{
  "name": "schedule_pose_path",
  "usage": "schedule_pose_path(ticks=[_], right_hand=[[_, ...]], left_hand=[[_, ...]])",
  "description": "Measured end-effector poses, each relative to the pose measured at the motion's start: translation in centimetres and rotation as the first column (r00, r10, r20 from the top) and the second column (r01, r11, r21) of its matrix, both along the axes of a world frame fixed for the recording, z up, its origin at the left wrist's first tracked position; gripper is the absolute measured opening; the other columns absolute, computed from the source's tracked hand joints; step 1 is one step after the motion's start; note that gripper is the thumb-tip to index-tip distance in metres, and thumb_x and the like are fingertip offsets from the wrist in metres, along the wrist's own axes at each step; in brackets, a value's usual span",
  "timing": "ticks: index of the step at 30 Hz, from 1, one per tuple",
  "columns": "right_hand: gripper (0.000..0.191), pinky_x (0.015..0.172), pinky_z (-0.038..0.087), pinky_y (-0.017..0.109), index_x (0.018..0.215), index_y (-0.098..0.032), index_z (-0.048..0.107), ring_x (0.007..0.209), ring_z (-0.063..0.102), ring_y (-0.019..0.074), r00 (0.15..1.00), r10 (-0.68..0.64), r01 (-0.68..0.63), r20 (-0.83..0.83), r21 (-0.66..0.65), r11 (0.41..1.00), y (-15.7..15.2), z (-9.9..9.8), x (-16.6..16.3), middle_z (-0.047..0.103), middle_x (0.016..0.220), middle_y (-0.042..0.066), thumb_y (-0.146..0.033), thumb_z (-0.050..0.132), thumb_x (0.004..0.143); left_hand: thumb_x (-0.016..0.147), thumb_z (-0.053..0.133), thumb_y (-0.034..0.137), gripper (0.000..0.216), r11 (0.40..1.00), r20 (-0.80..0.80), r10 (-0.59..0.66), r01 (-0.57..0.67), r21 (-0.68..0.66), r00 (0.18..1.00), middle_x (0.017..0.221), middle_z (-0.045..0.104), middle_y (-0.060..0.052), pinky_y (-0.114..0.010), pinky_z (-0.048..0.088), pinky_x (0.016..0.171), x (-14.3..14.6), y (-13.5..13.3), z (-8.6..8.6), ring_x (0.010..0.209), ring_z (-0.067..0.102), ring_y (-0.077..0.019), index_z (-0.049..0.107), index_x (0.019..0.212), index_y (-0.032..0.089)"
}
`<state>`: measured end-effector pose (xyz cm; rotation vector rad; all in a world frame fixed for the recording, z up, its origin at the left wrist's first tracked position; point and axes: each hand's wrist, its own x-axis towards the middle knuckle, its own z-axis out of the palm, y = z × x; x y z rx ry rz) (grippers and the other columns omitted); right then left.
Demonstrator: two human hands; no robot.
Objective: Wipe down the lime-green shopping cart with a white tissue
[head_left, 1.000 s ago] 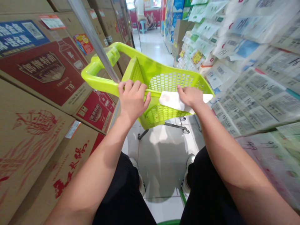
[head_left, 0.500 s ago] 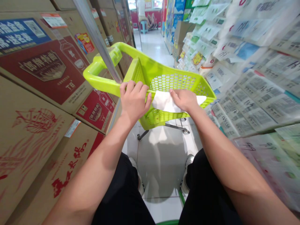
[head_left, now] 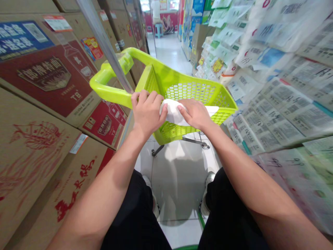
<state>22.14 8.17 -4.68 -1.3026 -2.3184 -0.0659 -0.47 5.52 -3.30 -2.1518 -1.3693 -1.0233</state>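
A lime-green plastic shopping basket (head_left: 192,91) on a wheeled frame stands in the aisle in front of me. My left hand (head_left: 147,113) is closed over the basket's near rim, fingers curled on top. My right hand (head_left: 195,113) presses a white cloth (head_left: 173,113) flat against the same rim, its fingers bent over the cloth. The cloth now lies bunched between my two hands, almost touching the left one. A grey metal pole (head_left: 104,41) rises from the cart's left side beside the green handle (head_left: 109,74).
Stacked cardboard cartons (head_left: 49,104) with red and blue prints wall the left side. Shelves of packaged goods in plastic (head_left: 281,86) line the right. The white tiled floor (head_left: 179,180) runs between them down the aisle. My shoes show beneath the basket.
My right hand slid the white cloth leftward along the basket rim, from the right part to right beside my left hand. The left hand stayed on the rim.
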Motion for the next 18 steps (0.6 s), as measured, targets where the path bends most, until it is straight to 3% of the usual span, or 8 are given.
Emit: schedule_pose_path(ticks=[3, 6, 8, 10, 14, 16, 18], right_hand=[[0.080, 0.089, 0.043, 0.044, 0.110, -0.018, 0.080, 0.112, 0.065, 0.0368, 0.961, -0.276, 0.277, 0.022, -0.063, 0.959, 2.1, -0.1, 3.0, 0.077, 0.117, 0.018, -0.065, 0.016, 0.110], [0.076, 0.087, 0.043, 0.045, 0.107, -0.016, 0.080, 0.111, 0.065, 0.0385, 0.900, -0.436, 0.436, -0.005, -0.045, 0.899, 2.8, -0.4, 3.8, 0.077, 0.116, 0.020, -0.062, 0.020, 0.110], [0.072, 0.089, 0.042, 0.045, 0.110, -0.018, 0.079, 0.111, 0.065, 0.0365, 0.933, -0.359, 0.360, -0.025, 0.001, 0.933, 1.9, -0.6, 2.4, 0.077, 0.116, 0.018, -0.059, 0.021, 0.111], [0.069, 0.092, 0.040, 0.045, 0.117, -0.019, 0.076, 0.112, 0.063, 0.0344, 0.979, -0.200, 0.202, -0.035, 0.062, 0.977, 0.4, -0.6, 0.2, 0.076, 0.118, 0.016, -0.060, 0.021, 0.111], [0.069, 0.098, 0.039, 0.044, 0.137, -0.019, 0.064, 0.121, 0.058, 0.0335, 0.999, 0.043, -0.041, -0.012, 0.135, 0.990, -1.3, -0.5, -2.2, 0.072, 0.131, 0.016, -0.066, 0.022, 0.110], [0.069, 0.098, 0.040, 0.044, 0.133, -0.020, 0.067, 0.119, 0.059, 0.0330, 0.999, 0.050, -0.051, 0.011, 0.115, 0.992, -0.6, -0.5, -1.0, 0.073, 0.129, 0.014, -0.065, 0.020, 0.111], [0.071, 0.096, 0.041, 0.044, 0.120, -0.020, 0.073, 0.114, 0.061, 0.0338, 0.997, -0.072, 0.070, 0.023, 0.073, 0.995, 0.9, -0.7, 1.5, 0.075, 0.119, 0.014, -0.062, 0.017, 0.111]], left_hand=[[0.105, 0.042, 0.052, 0.037, 1.000, -0.041, -0.006, 0.007, 0.021, 0.999, 0.109, 0.074, -0.009, -0.063, 0.034, 0.108, -0.3, 0.0, 0.1, 0.117, 0.060, -0.0367, 0.068, 0.108, 0.027], [0.105, 0.042, 0.054, 0.037, 1.000, -0.057, -0.012, 0.013, 0.014, 0.998, 0.110, 0.073, -0.009, -0.063, 0.034, 0.108, -0.2, -0.1, 0.1, 0.118, 0.059, -0.0375, 0.067, 0.110, 0.027], [0.105, 0.042, 0.053, 0.037, 1.000, -0.045, -0.008, 0.008, -0.005, 0.999, 0.112, 0.072, -0.010, -0.064, 0.033, 0.109, 0.1, -0.2, 0.0, 0.120, 0.058, -0.0384, 0.067, 0.110, 0.026], [0.105, 0.042, 0.052, 0.036, 1.000, -0.028, -0.003, 0.002, -0.028, 1.000, 0.113, 0.072, -0.010, -0.065, 0.031, 0.111, 0.3, -0.3, 0.0, 0.121, 0.058, -0.0387, 0.067, 0.110, 0.026], [0.106, 0.041, 0.045, 0.034, 0.999, -0.015, 0.007, -0.008, -0.050, 1.000, 0.112, 0.072, -0.010, -0.065, 0.031, 0.113, 0.4, -0.6, 0.2, 0.122, 0.058, -0.0379, 0.068, 0.111, 0.027], [0.106, 0.041, 0.043, 0.033, 0.999, -0.023, 0.005, -0.006, -0.045, 1.000, 0.112, 0.072, -0.010, -0.065, 0.032, 0.113, 0.2, -0.7, 0.3, 0.121, 0.059, -0.0377, 0.069, 0.112, 0.026], [0.105, 0.041, 0.041, 0.032, 0.999, -0.036, -0.005, 0.004, -0.034, 0.999, 0.112, 0.072, -0.011, -0.065, 0.033, 0.112, 0.0, -0.7, 0.4, 0.120, 0.059, -0.0376, 0.069, 0.112, 0.026]])
